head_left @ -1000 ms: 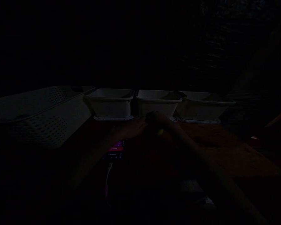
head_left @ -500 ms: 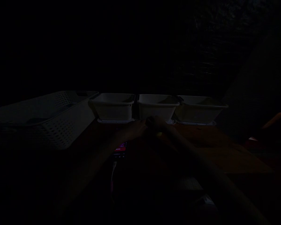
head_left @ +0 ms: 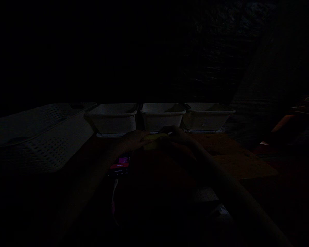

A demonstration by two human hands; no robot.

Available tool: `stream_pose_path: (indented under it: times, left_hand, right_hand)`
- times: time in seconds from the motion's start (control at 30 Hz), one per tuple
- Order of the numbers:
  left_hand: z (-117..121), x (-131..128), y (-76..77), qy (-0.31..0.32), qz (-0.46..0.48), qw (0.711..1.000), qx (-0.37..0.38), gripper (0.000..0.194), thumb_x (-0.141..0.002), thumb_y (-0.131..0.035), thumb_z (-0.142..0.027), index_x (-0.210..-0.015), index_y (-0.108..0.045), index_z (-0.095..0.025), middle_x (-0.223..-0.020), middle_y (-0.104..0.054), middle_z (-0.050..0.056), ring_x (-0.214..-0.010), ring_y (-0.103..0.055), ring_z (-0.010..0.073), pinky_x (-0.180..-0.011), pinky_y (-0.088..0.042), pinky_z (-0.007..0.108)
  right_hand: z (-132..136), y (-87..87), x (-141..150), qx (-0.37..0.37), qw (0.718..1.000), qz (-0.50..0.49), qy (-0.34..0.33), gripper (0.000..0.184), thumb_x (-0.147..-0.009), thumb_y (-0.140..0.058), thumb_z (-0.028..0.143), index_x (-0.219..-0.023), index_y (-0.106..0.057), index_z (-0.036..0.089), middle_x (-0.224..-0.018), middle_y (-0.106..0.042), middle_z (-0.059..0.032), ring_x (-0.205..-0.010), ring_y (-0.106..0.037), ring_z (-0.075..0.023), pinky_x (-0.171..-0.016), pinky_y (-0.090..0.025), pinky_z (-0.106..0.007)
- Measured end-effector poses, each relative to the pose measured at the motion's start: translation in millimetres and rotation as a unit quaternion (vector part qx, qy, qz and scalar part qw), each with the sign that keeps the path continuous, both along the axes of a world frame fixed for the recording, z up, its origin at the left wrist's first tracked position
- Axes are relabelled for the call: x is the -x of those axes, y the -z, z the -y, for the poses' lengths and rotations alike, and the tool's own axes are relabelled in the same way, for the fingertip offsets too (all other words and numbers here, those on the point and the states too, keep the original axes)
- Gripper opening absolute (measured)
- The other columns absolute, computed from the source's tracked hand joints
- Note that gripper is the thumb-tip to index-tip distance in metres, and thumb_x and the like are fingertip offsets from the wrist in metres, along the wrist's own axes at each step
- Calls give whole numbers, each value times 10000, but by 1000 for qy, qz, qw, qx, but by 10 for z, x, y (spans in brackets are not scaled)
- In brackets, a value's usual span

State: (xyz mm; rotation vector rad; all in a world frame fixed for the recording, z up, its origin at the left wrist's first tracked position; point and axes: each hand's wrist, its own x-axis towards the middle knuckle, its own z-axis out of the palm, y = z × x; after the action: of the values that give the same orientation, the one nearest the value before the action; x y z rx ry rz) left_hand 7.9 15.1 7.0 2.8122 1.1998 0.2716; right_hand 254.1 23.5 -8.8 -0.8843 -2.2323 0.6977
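Observation:
The scene is very dark. A dull yellow-green flat piece (head_left: 156,137) lies between my two hands, in front of the middle white tub (head_left: 162,118); its kind cannot be made out. My left hand (head_left: 136,140) grips its left end. At the other side, the fingers of my right hand (head_left: 175,134) are bent onto its right end. Just below my left wrist, a lit phone (head_left: 120,166) lies on the wooden table (head_left: 243,163) with a pale cable (head_left: 114,192) plugged into it.
A second white tub (head_left: 114,120) and a third white tub (head_left: 207,118) flank the middle one. On the left stands a large perforated white basket (head_left: 51,147). Near my right forearm lies a pale, unclear item (head_left: 222,210). Orange-brown shapes show at far right.
My hands have moved apart from being close together, and more of the yellow-green piece shows between them. The view has turned slightly, so the tubs and phone appear further left.

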Motion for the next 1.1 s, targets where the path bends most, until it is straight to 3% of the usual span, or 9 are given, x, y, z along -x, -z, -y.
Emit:
stream_pose_path:
  times: [0.13,0.27,0.6,0.8,1.1]
  left_hand:
    - [44,22,-54,22,5,1000,8,346,-894,-394,-410,-1148,-536,-222,-1057,-633,59,-898,-592,172,-714,-416,243]
    - [72,24,-80,36,4,999,1,398,-919,-337,-396,-1248,-481,-225,-1168,-593,83,-1001,-570,191,-790,-417,275]
    - [150,-21,-115,-1,-39,998,-40,422,-872,-416,-452,-1201,-523,-210,-1088,-629,84,-916,-603,202,-724,-425,262]
    - [221,-60,-120,21,0,1000,10,525,-791,-525,-506,-1239,-481,-235,-1141,-607,70,-959,-590,217,-757,-432,274]
    - [222,-61,-107,25,10,999,21,557,-786,-541,-503,-1275,-445,-255,-1190,-585,74,-1009,-574,241,-791,-436,300]
  right_hand:
    - [51,-84,-30,-23,999,45,-1,416,-731,-620,469,-994,-649,148,-946,-671,-67,-802,-617,-149,-660,-467,-236]
    - [29,-53,-59,-42,998,46,9,427,-728,-632,450,-1036,-646,154,-984,-672,-73,-831,-625,-160,-693,-471,-249]
    - [51,-60,-27,-51,997,57,-4,382,-679,-681,405,-942,-637,131,-900,-655,-60,-761,-593,-140,-624,-447,-220]
    - [57,-8,6,23,997,39,-64,362,-681,-686,323,-977,-561,155,-1008,-601,-49,-915,-562,-150,-772,-461,-278]
    - [18,14,-39,88,989,111,-36,474,-764,-584,488,-1118,-568,174,-1109,-606,-86,-961,-575,-193,-816,-457,-334]
